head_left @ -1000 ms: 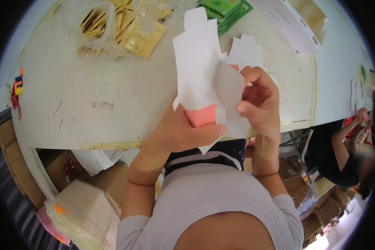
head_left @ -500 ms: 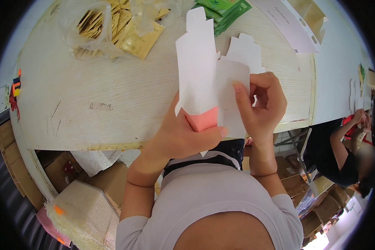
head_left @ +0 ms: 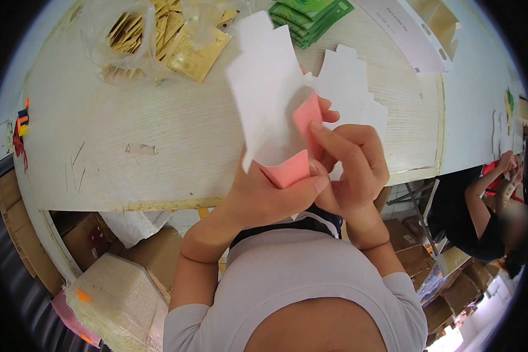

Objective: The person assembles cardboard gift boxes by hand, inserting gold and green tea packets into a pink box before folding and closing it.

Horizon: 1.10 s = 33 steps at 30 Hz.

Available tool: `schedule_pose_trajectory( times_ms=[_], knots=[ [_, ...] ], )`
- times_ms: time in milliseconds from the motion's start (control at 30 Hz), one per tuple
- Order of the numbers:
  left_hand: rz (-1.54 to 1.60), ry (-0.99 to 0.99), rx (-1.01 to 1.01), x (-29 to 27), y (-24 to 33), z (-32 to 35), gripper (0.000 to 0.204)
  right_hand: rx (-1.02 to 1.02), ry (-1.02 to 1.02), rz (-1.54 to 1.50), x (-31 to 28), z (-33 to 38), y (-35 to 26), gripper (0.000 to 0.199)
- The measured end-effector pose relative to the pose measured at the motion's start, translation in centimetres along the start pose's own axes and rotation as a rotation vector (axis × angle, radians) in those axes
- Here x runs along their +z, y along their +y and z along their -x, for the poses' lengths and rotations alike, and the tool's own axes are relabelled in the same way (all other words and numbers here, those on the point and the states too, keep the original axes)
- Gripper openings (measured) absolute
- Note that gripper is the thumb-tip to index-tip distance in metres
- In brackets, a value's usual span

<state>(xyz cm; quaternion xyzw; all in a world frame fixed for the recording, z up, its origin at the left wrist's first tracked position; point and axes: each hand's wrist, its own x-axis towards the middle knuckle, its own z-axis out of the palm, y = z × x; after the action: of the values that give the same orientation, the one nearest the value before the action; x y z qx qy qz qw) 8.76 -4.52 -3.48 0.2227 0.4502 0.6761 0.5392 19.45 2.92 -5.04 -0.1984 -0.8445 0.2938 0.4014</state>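
A partly folded carton (head_left: 267, 88), white inside and pink outside, is held up over the table's front edge. My left hand (head_left: 258, 190) is closed round its lower end, the thumb beside a pink flap that is bent up there. On the carton's right side my right hand (head_left: 358, 164) pinches a second pink flap (head_left: 308, 114) between thumb and fingers. Another white cardboard blank (head_left: 343, 73) lies on the table just behind my right hand, partly hidden by it.
Gold sachets (head_left: 199, 53) spill from a clear plastic bag (head_left: 149, 41) at the back left. Green packets (head_left: 311, 20) lie at the back middle, and a long white box (head_left: 408, 35) at the back right. A co-worker (head_left: 469, 211) sits at far right. Cardboard boxes (head_left: 152, 258) stand under the table.
My right hand has moved left and turned the right panel inward, so its pink flap now shows. The carton's top has tilted left. My left hand keeps its hold.
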Motion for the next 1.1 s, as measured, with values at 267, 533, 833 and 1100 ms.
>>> schedule_pose_trajectory(
  times_ms=[267, 533, 833, 1100],
  knots=[
    [0.111, 0.011, 0.104, -0.7, -0.3, -0.7, 0.066, 0.212, 0.037, -0.329, 0.0, 0.1, -0.1, 0.026],
    [0.1, 0.058, 0.097, -0.5, -0.2, -0.6, 0.051, -0.211, 0.136, 0.168, 1.0, 0.2, 1.3, 0.029],
    [0.232, 0.08, 0.097, -1.2, -0.5, -0.8, 0.051, -0.097, 0.084, 0.07, 1.0, 0.1, 1.4, 0.027],
    [0.504, 0.05, 0.103, -2.3, -1.1, -1.1, 0.058, 0.206, -0.01, -0.265, 0.6, 0.4, 1.3, 0.02]
  ],
)
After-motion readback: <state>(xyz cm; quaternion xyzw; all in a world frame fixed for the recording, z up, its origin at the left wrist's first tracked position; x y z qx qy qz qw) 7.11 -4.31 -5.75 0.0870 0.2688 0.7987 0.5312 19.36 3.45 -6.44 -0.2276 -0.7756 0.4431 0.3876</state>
